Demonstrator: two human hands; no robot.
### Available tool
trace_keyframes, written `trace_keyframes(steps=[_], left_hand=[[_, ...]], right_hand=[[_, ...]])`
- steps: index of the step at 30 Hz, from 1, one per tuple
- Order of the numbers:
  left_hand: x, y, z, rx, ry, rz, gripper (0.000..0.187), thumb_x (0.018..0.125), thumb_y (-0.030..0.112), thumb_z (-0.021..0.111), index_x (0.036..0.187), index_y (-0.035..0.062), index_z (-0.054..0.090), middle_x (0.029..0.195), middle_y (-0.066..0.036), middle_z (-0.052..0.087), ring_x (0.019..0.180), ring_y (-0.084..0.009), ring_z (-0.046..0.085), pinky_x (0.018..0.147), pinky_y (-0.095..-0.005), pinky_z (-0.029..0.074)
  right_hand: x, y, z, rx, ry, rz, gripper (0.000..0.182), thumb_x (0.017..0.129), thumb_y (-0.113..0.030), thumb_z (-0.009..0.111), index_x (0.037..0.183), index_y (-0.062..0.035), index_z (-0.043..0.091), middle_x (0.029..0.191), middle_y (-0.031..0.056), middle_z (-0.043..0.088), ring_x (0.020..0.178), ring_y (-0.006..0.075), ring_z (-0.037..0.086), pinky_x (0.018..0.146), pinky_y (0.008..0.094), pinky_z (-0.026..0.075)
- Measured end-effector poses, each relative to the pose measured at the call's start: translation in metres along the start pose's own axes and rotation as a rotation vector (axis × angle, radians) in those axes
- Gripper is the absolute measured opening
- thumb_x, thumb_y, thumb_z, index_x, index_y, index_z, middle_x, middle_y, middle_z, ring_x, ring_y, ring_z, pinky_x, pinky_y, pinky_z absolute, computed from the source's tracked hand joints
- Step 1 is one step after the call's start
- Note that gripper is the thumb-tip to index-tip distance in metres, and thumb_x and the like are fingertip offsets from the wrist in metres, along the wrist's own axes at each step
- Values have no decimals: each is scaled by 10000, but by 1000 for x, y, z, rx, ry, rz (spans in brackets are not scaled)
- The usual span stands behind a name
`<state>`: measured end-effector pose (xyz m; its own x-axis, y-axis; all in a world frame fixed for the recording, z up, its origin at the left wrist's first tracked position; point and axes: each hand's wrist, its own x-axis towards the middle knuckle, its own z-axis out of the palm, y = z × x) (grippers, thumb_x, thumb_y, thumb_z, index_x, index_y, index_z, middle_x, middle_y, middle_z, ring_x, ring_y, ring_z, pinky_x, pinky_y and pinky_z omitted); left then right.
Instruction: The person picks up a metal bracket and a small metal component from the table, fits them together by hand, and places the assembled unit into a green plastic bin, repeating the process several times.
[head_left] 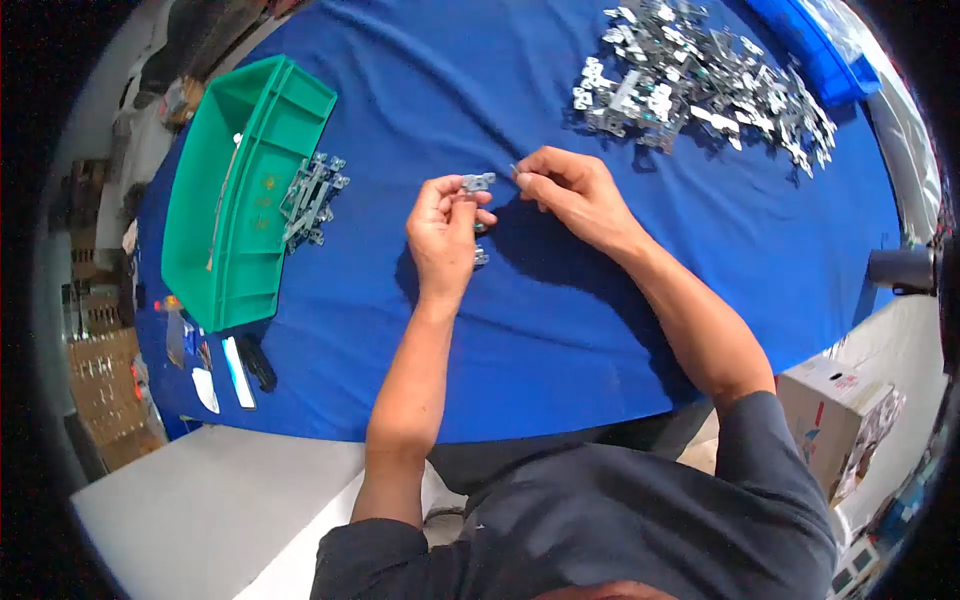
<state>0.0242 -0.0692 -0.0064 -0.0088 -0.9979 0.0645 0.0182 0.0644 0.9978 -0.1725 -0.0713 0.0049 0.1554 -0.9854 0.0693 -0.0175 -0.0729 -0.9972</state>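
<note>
My left hand (445, 225) is closed on a grey metal bracket (479, 182), whose top end sticks out past the thumb and fingers. The bracket's lower end shows below the fingers, and its middle is hidden by the hand. Just to the right, my right hand (575, 190) pinches a small shiny piece (514, 171) between thumb and index finger. That piece is too small to name. A gap separates the two hands, both over the blue cloth (560, 340).
A green bin (190, 240) stands at the left, with a pile of similar brackets (313, 200) beside it. Many loose metal parts (690, 85) lie heaped at the back right near a blue bin (815, 50). A phone (238, 372) rests at front left.
</note>
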Motion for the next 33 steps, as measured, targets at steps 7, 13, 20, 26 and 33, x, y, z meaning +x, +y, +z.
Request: trace_keyframes(steps=[7, 13, 20, 26, 33], left_hand=[[-1, -2, 0, 48, -11, 67, 130, 1015, 5, 548, 1134, -27, 589, 953, -127, 718, 748, -121, 677, 683, -263, 574], [-1, -6, 3, 116, 2, 124, 124, 1014, 32, 573, 1105, -26, 634, 935, -104, 734, 764, -118, 692, 680, -259, 579], [3, 8, -1, 339, 59, 538, 91, 924, 48, 679, 1001, 11, 713, 902, -135, 726, 793, -226, 720, 699, -347, 555], [3, 5, 3, 292, -12, 558, 99, 911, 59, 693, 1003, 22, 703, 920, -140, 717, 850, -294, 718, 725, -356, 552], [-3, 14, 2, 323, -25, 447, 182, 882, 172, 738, 973, 16, 716, 885, -140, 724, 780, -273, 725, 671, -366, 558]], right_hand=[[-7, -10, 9, -8, -52, 93, 182, 980, -167, 658, 1022, 5, 703, 786, -6, 656, 699, 58, 578, 615, 241, 467], [-7, -7, 7, -117, -61, 80, 177, 985, -166, 658, 1025, -2, 712, 802, 13, 663, 751, 67, 579, 659, 247, 465], [-4, -4, 6, -120, -43, 99, 155, 1002, -136, 619, 1039, -7, 698, 831, -24, 652, 726, 44, 529, 630, 216, 408], [-2, -11, 10, -40, -29, 109, 179, 1020, -68, 552, 1163, -17, 647, 812, -19, 609, 636, 32, 501, 541, 200, 406], [0, -9, -3, 52, -131, 193, 198, 1017, -123, 564, 1146, -6, 660, 856, 2, 646, 692, 65, 563, 620, 222, 451]])
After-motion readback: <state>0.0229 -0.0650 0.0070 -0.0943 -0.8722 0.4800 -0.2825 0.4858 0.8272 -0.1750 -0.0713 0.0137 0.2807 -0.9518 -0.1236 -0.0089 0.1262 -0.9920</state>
